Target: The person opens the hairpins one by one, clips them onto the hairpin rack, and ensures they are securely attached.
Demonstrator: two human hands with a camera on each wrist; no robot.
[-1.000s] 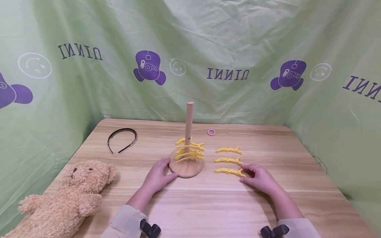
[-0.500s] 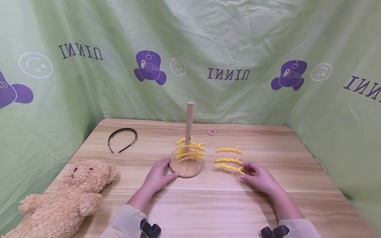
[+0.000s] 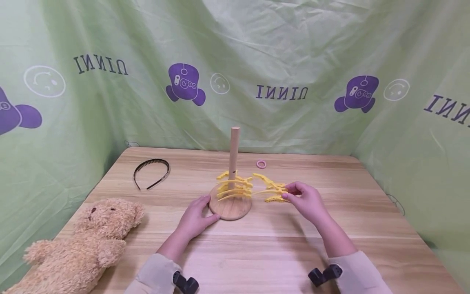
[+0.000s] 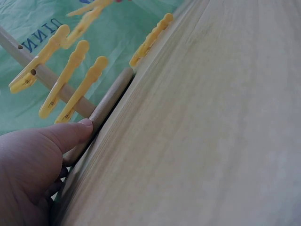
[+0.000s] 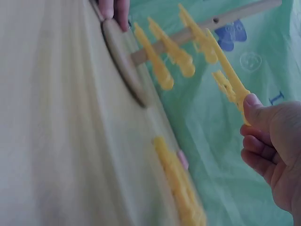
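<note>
A wooden stand has an upright post [image 3: 234,149] on a round base [image 3: 231,211]. My left hand [image 3: 194,218] grips the base's left edge, its thumb on the rim in the left wrist view. Three yellow hair clips [image 5: 155,59] are clamped on the lower post, one above another. My right hand [image 3: 306,202] pinches another yellow hair clip [image 5: 230,70] at its tail, its two arms spread apart. That clip is raised off the table, right of the post, pointing toward it and apart from it. More yellow clips [image 3: 273,199] lie on the table below, partly hidden by hand and clip.
A pink ring [image 3: 261,164] lies behind the stand to the right. At the back left lies a black headband [image 3: 151,160]. A tan teddy bear [image 3: 84,245] is on the table's left side. Green printed cloth [image 3: 235,110] hangs around the table [image 3: 235,257].
My right hand has lifted the nearest clip off the table and carried it left and away from me toward the post; the clip's arms have spread. My left hand stays on the base.
</note>
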